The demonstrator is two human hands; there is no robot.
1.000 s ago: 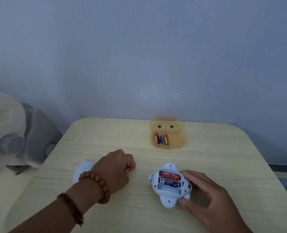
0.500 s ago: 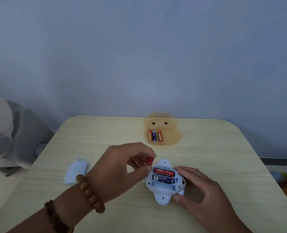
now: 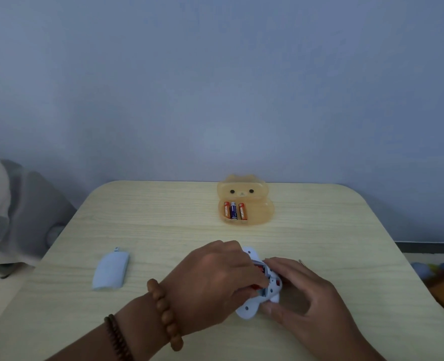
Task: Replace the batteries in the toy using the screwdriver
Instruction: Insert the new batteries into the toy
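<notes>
Pale wood table (image 3: 163, 217). Toy (image 3: 248, 310) at 6 o'clock, gripped by right hand (image 3: 309, 300); left hand (image 3: 215, 280) fingers bunched in its compartment. Battery case (image 3: 261, 212) at 12, cover (image 3: 111, 272) at 9.

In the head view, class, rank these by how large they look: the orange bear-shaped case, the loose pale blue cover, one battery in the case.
1. Orange bear-shaped case, largest though farthest.
2. Pale blue cover; nearer the camera, so possibly flattered.
3. Battery, clearly smallest.
</notes>
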